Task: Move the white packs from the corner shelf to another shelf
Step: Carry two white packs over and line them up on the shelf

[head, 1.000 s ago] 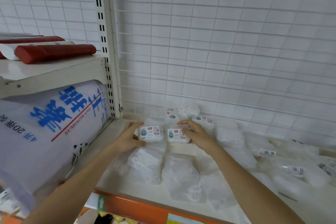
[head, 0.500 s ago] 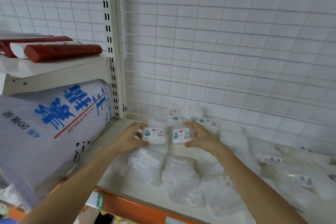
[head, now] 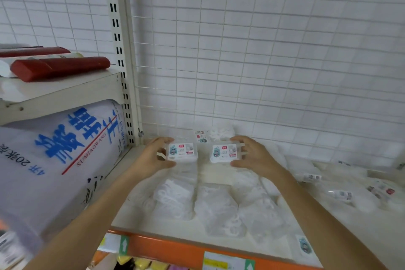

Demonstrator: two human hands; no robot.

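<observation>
White packs, two labelled boxes near the shelf's [head: 210, 178] back left corner: left hand [head: 151, 158] grips one pack [head: 182, 152], right hand [head: 254, 156] grips the other [head: 224, 154], forearms extended, hands apart.

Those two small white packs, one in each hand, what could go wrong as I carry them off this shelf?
The left hand and right hand each hold a white pack, left pack and right pack, only by its end, so either might slip. Loose clear bags lie just beneath and could snag or get dragged over the shelf edge.
</observation>
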